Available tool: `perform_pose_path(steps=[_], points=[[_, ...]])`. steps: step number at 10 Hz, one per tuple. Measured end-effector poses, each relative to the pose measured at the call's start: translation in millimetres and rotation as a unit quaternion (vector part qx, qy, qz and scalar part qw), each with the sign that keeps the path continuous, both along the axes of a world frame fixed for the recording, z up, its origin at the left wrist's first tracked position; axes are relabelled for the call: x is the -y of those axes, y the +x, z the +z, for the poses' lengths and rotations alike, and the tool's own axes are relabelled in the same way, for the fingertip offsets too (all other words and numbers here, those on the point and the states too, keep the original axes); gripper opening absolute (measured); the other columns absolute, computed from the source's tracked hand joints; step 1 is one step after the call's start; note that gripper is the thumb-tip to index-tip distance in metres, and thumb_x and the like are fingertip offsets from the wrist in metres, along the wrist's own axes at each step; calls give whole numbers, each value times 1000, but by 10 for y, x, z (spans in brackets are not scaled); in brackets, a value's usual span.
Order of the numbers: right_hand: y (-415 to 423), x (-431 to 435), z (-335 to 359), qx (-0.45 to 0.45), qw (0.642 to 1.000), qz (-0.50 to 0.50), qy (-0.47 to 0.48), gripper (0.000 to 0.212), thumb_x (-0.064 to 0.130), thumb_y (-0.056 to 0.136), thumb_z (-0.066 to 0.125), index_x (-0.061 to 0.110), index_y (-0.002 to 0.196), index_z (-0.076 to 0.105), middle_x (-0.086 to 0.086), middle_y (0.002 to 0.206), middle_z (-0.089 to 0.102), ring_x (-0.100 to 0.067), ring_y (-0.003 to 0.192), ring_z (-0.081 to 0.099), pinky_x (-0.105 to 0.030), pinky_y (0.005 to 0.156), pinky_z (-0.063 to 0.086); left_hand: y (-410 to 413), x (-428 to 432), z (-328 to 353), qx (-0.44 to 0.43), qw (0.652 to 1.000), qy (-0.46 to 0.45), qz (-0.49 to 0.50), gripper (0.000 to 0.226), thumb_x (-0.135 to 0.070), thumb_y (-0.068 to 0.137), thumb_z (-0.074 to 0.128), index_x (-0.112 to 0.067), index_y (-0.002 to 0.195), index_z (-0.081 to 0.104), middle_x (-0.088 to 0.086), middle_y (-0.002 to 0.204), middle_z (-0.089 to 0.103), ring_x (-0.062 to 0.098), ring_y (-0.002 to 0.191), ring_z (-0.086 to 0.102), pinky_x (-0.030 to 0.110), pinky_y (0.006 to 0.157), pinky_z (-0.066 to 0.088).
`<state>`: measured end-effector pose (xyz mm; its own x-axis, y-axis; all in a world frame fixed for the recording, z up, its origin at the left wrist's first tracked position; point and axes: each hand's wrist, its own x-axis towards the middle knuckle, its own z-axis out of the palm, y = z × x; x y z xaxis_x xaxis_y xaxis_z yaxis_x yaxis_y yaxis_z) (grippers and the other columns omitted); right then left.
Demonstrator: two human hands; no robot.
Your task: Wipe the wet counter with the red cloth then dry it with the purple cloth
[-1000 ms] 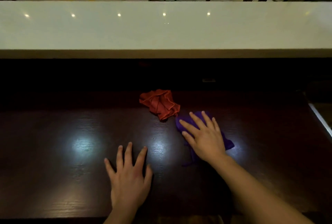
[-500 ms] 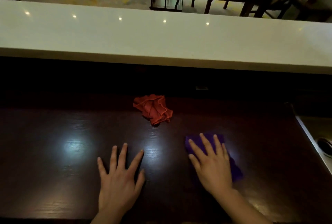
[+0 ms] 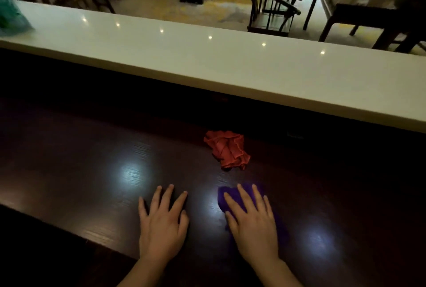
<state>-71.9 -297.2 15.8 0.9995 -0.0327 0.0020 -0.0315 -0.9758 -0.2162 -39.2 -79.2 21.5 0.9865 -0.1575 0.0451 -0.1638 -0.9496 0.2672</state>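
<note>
The red cloth (image 3: 228, 149) lies crumpled near the back of the dark wooden counter (image 3: 80, 171), with no hand on it. In front of it my right hand (image 3: 252, 220) presses flat, fingers spread, on the purple cloth (image 3: 224, 195), which shows at the fingertips and along the hand's right side; most of it is hidden under the palm. My left hand (image 3: 163, 222) rests flat on the bare counter a little to the left, fingers apart and nothing in it.
A raised white ledge (image 3: 207, 60) runs along the back of the counter. A teal thing (image 3: 9, 17) sits at the ledge's far left. Beyond stand dark wooden chairs (image 3: 274, 7) and a table (image 3: 368, 14). Lamp glare marks the counter.
My right hand has slid the purple cloth away from the red cloth, back toward me. The left hand stays flat on the counter. The view has swung and tilted.
</note>
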Motion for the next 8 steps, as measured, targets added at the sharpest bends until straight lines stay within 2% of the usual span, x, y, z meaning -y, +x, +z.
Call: perform_pose_path(steps=[1,2,3,4,5,6,7,8], points=[[-301,-87,-105,36,999,22,7,42,45,84,51,37,122,67,-2,136,61,-35,133,49,-52,106,34,15,-7,9,-17,1000,-3,24,51,-39,82,40,-28,126,63,12,137,56,36,132,45,66,107,26],[-232,-353,-78,51,993,104,-12,39,45,82,55,37,117,69,0,131,65,-34,126,55,-48,102,36,30,-68,59,-28,999,-26,35,50,-38,83,38,-27,125,64,10,135,59,32,130,49,64,106,32],[108,-669,11,36,988,146,-20,41,49,85,50,38,121,67,2,133,63,-31,127,56,-46,104,34,-14,-292,97,-38,998,-23,34,50,-40,83,38,-29,123,65,6,134,60,29,129,51,65,104,34],[519,-998,60,24,993,112,-14,44,51,91,40,39,127,63,4,139,59,-30,133,50,-46,109,39,-62,-702,172,-55,997,-1,62,52,-45,82,35,-35,124,63,3,135,59,29,129,50,65,102,36],[964,-1175,42,7,997,79,-13,44,52,97,38,40,136,54,3,151,47,-31,143,35,-47,116,25,-74,-1156,333,-57,994,20,92,52,-47,82,35,-37,125,62,3,134,59,30,129,51,65,102,37],[1320,-1247,3,-15,998,66,-14,45,53,98,41,42,141,46,5,156,39,-30,147,26,-47,118,18,-83,-1607,517,-48,992,44,110,51,-47,82,39,-37,129,59,4,137,58,30,132,48,64,104,35],[1545,-1266,9,-31,996,65,-46,48,58,98,32,47,145,36,8,159,31,-27,149,19,-46,119,19,-90,-2044,697,-8,990,53,129,53,-48,83,38,-38,133,55,4,143,53,29,137,42,64,107,31],[1608,-1302,12,-63,993,52,-88,53,64,96,25,49,148,25,10,163,18,-28,150,12,-52,120,12,-61,-2409,817,18,986,44,157,54,-47,83,38,-37,134,54,5,145,51,30,139,38,65,108,29]])
